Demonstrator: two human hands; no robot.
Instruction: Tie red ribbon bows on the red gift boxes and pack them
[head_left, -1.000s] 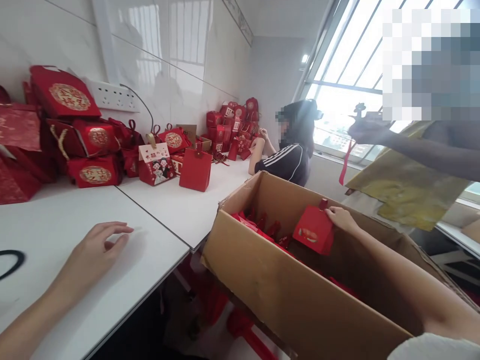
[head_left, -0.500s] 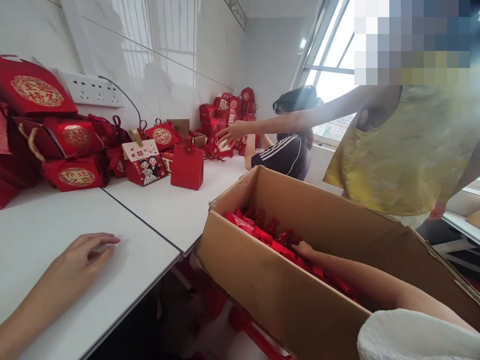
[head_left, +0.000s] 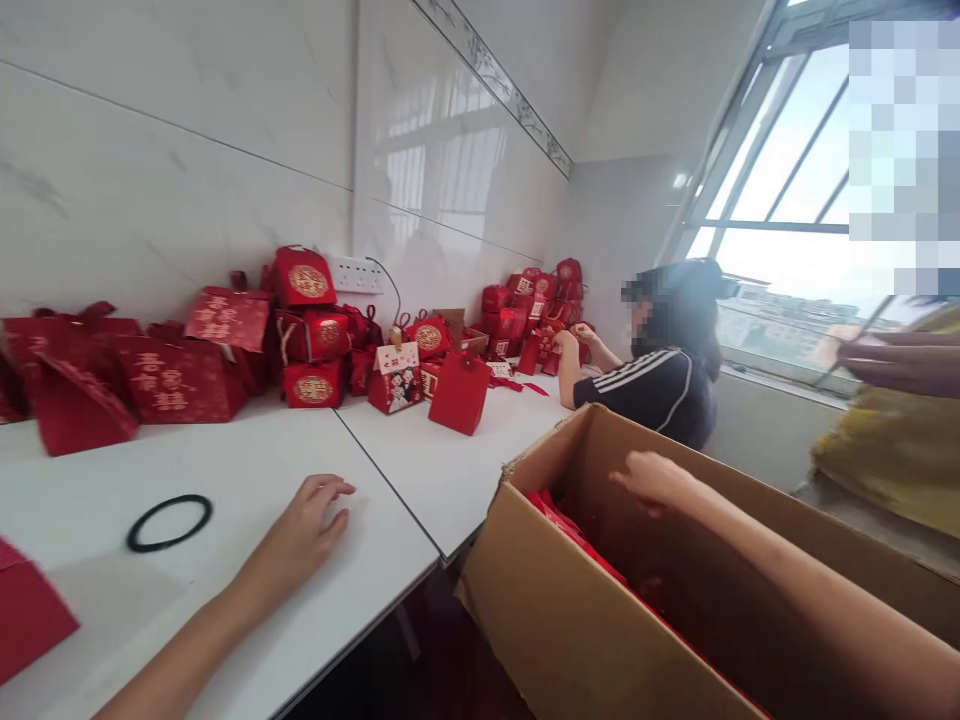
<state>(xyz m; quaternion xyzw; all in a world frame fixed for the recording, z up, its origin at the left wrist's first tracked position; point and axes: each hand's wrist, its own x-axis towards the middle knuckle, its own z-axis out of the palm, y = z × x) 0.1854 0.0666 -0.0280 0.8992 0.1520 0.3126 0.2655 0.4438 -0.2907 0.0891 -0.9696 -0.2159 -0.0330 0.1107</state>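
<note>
My left hand rests on the white table, fingers loosely bent, thumb apart and nothing in it. To its left lies a black ring. Raised inside the upper part of a deep cardboard box, my right hand has partly bent fingers and no visible object. Below it, red packets line the near inner side of the box; the near wall hides much of them. A plain red gift box and a gift box with a printed couple stand on the table beyond my left hand.
Red gift boxes are stacked along the wall below a power strip. Red gift bags stand at left. A person in a dark striped top handles red items at the far end; another person in yellow stands right.
The view has swung left. My right hand has lifted away from the red packets in the box. My left hand stays on the table. The person in yellow has withdrawn an outstretched arm.
</note>
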